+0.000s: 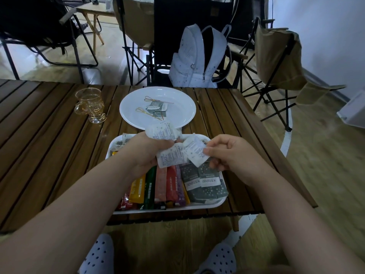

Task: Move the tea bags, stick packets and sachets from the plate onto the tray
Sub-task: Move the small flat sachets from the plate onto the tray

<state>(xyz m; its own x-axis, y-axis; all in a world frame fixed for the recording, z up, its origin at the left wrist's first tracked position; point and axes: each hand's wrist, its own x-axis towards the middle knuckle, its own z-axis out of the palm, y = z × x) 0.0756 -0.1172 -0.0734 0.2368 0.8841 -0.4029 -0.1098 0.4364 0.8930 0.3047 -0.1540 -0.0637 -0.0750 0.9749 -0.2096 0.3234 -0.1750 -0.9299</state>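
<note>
Left grip: the left hand [152,153] is curled around a small bundle of white sachets [169,155], and one of them fans out past the fingers toward the plate. Right grip: the right hand [227,153] pinches a single sachet [195,154] by its edge between thumb and forefinger. It overlaps the bundle, so it is unclear whether it is free of the left hand.

Both hands hover just above the far half of a white tray [171,209] at the near edge of a slatted wooden bench [49,125]. In the tray, coloured stick packets [158,182] lie side by side on the left and middle, and grey starred packets [203,182] lie on the right. What look like tea bags [120,143] sit in its far left corner.

Just beyond the tray, by the bench's far edge, a round white plate [128,107] holds a few small grey sachets [156,106] and thin gold picks [150,98]. An amber glass cup [89,105] stands toward the bench's far left. Past the far edge, a pale backpack [197,56] rests on a folding chair.

The step appears to be peeling sachets off the bundle and laying them in the tray. It would go best with the bundle held low over the tray. The single sachet should be drawn fully clear before release and laid flat, away from the rim. The left thumb should stay firm so the fanned sachet does not drop onto the bench. The grey sachets on the plate are not yet moved
</note>
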